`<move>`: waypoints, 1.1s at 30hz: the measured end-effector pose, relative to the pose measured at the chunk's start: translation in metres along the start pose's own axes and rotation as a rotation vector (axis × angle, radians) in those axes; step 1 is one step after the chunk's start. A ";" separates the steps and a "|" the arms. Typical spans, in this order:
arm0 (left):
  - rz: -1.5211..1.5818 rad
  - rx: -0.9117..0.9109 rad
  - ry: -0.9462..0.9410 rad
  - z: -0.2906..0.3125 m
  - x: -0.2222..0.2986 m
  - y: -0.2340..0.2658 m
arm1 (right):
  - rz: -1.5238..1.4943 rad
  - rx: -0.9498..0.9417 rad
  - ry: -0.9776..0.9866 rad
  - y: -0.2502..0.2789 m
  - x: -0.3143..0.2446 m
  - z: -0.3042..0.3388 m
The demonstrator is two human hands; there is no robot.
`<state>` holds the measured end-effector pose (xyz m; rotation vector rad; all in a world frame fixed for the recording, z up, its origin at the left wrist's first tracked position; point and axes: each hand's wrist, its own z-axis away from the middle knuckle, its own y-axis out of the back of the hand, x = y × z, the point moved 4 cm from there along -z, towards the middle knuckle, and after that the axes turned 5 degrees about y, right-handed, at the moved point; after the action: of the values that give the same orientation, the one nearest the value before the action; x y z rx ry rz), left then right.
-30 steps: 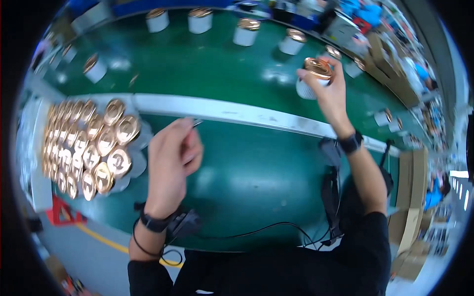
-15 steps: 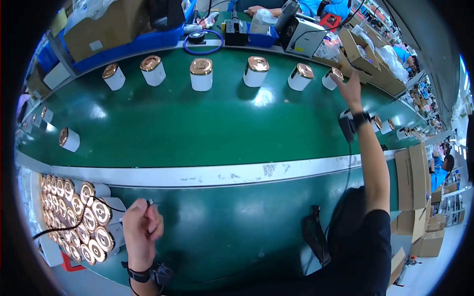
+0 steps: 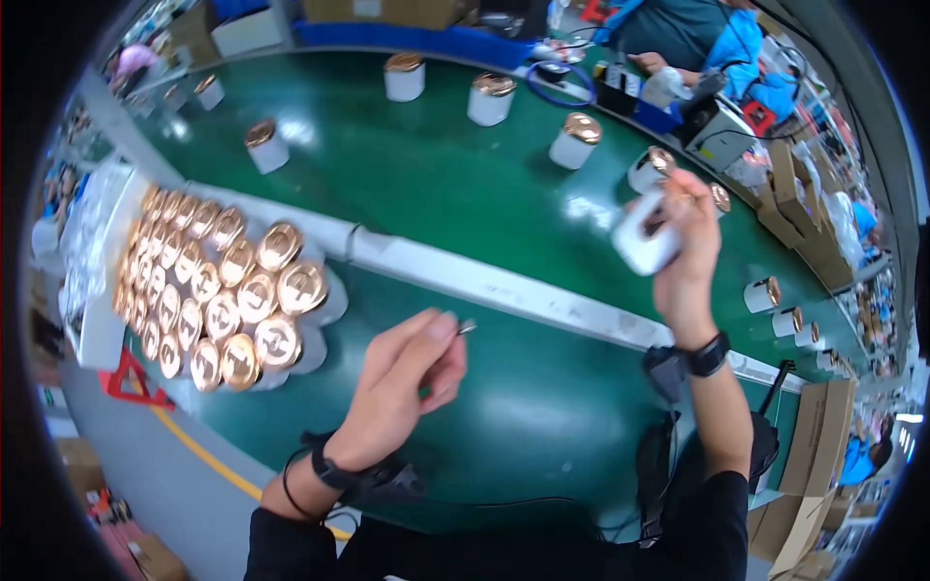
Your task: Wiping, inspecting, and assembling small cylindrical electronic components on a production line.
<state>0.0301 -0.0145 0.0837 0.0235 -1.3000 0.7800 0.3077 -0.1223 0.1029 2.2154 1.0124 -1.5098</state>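
Observation:
My right hand (image 3: 688,242) grips a white canister-like device (image 3: 641,240), tilted above the green work surface's far strip; the fingers cover part of it. Closer to me, my left hand (image 3: 402,378) is closed in a pinch on a small cable plug (image 3: 467,327), whose metal tip sticks out past the fingertips. More white devices with shiny copper-coloured lids stand on the far strip, among them one device (image 3: 575,140) left of my right hand. To the left of my left hand, many such devices (image 3: 276,341) stand packed together, lids up.
A pale rail (image 3: 465,281) runs between the far strip and the near green surface (image 3: 523,387). Behind the strip are a blue cable loop (image 3: 562,85), a white box-shaped machine (image 3: 725,137) and a seated co-worker (image 3: 668,39). Cardboard boxes (image 3: 814,436) stand at the right.
My right hand has taken a device off the far strip and brought it nearer. My left hand has moved right with the plug. The whole view has turned leftward.

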 end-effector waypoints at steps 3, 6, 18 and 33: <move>0.027 -0.048 -0.062 0.010 0.006 -0.007 | 0.057 -0.205 0.019 -0.090 -0.015 0.048; 0.033 -0.073 -0.073 0.015 0.006 -0.007 | -0.025 -0.292 -0.003 -0.125 -0.020 0.071; -0.172 0.112 -0.309 0.019 -0.012 -0.002 | 0.225 -0.231 0.052 -0.150 -0.042 0.103; -0.019 0.072 -0.080 0.004 -0.020 0.005 | 0.273 -0.202 -0.063 -0.152 -0.027 0.097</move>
<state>0.0232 -0.0230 0.0658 0.1259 -1.3452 0.8169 0.1304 -0.0793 0.1105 2.0542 0.7694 -1.2896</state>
